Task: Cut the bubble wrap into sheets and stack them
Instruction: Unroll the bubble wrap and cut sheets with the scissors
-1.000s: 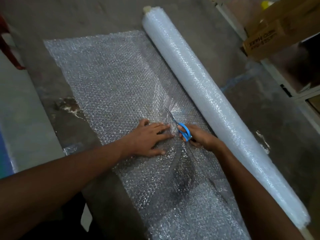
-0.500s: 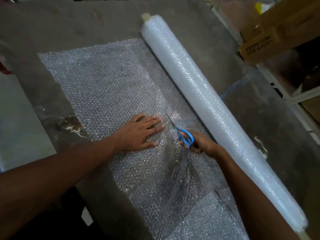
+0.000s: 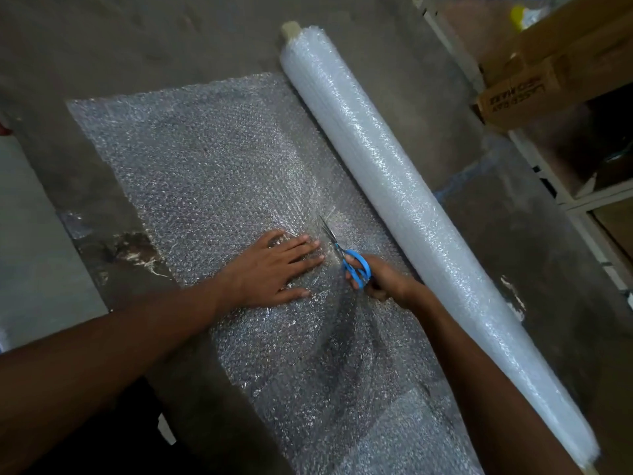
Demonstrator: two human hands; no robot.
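On the dark worktop [image 3: 113,46], from my remote seat, I read these from left to right:

Worktop patch: a pale, scuffed stain [image 3: 133,248] shows just left of the sheet; the sheet's near edge runs beside it.

Bubble wrap sheet [image 3: 212,173]: I see it unrolled flat across the worktop, reaching from the far left corner down to the near edge of view; it meets the roll along its right side.

Left hand [image 3: 274,269]: I see it palm down on the sheet; fingers straight and spread, pressing the wrap flat just left of the blades.

Scissors [image 3: 346,255]: blue handles, thin blades pointing away from me into the sheet; whether the blades are parted I cannot tell.

Right hand [image 3: 380,279]: fingers curled through the blue handles, gripping the scissors; it sits between the left hand and the roll.

Bubble wrap roll [image 3: 411,207]: long and white, lying diagonally; a core end [image 3: 291,29] pokes out at the far end.

Cardboard box [image 3: 534,87]: on shelving at the far right, well apart from the roll.
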